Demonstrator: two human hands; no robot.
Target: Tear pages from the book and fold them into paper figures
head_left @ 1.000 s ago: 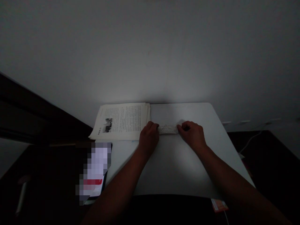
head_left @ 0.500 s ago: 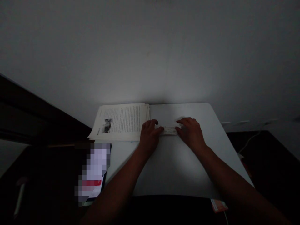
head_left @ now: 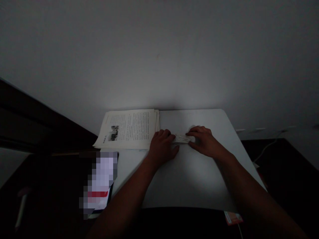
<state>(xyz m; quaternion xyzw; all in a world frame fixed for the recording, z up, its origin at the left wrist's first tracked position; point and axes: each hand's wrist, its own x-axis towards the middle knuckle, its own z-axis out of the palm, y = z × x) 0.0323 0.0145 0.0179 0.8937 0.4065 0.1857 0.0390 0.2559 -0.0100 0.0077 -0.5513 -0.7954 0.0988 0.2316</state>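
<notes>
A narrow strip of folded printed paper [head_left: 181,138] lies crosswise on the white table between my two hands. At its left end, my left hand [head_left: 162,146] has bent fingers on the strip, and its thumb points right, just below the near edge. My right hand [head_left: 203,141] grips the opposite end, with the index finger on top and the thumb along the near side. Both ends of the strip are partly hidden by fingers. The room is dim, so the print on the strip cannot be read.
A stack of printed sheets [head_left: 129,127] lies on the table's [head_left: 184,179] back left, beside my left hand. A device with a lit, blurred screen [head_left: 102,182] is at the left edge. A wall [head_left: 159,59] stands behind. Below the front edge is a small reddish packet [head_left: 233,218].
My left thumb has come off the strip towards me while its fingers have moved onto the left end. My right fingers have closed further around the right end.
</notes>
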